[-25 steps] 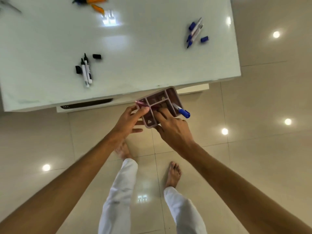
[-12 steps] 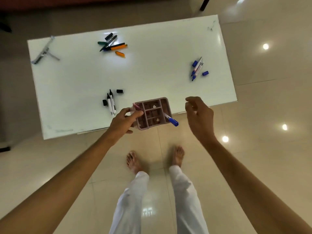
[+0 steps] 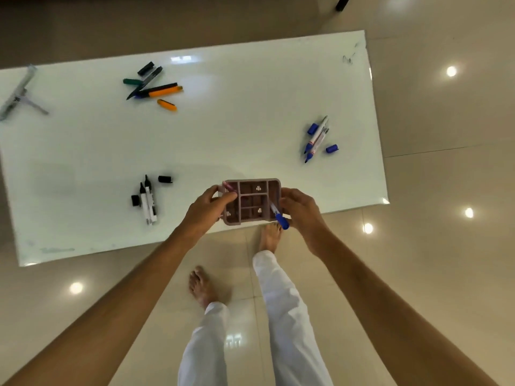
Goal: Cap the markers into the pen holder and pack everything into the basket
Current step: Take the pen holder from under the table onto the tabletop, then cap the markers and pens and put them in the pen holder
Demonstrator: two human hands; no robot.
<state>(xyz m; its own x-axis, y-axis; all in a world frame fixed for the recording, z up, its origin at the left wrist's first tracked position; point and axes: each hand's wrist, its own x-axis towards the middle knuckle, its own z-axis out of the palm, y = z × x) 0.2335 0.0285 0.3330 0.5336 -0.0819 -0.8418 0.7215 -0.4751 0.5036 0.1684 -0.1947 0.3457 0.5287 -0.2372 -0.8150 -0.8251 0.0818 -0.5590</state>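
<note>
Over the table's near edge, both hands hold the holder (image 3: 252, 201), a pinkish-brown tray of small compartments seen from above. The left hand (image 3: 207, 208) grips its 9 o'clock side, thumb over the rim beside a pink marker (image 3: 229, 186) that sticks out at the 10 o'clock corner. The right hand (image 3: 302, 208) grips the 3 o'clock side, fingers curled round the wall. A capped blue marker (image 3: 277, 214) leans out of a compartment at 4 o'clock, its cap past the rim.

On the white table (image 3: 223, 129), at 9 o'clock of the holder, two black markers (image 3: 147, 200) lie side by side, uncapped, with one black cap (image 3: 135, 200) just beside them and another (image 3: 165, 179) near their tips. At 2 o'clock lie two blue markers (image 3: 316, 139) touching each other, with two blue caps (image 3: 331, 148) close by. At 11 o'clock, well apart, is a loose pile of markers (image 3: 152, 86) in green, black and orange, with an orange cap (image 3: 166, 104) near it. A grey folding tool (image 3: 19, 93) sits at the far 10 o'clock corner. Faint scribbles (image 3: 348, 59) mark the corner at 1 o'clock; they cannot be read, and printing on the marker barrels is too small to make out.

White trousers (image 3: 281, 307) and bare feet stand on glossy tiles (image 3: 432, 190).
</note>
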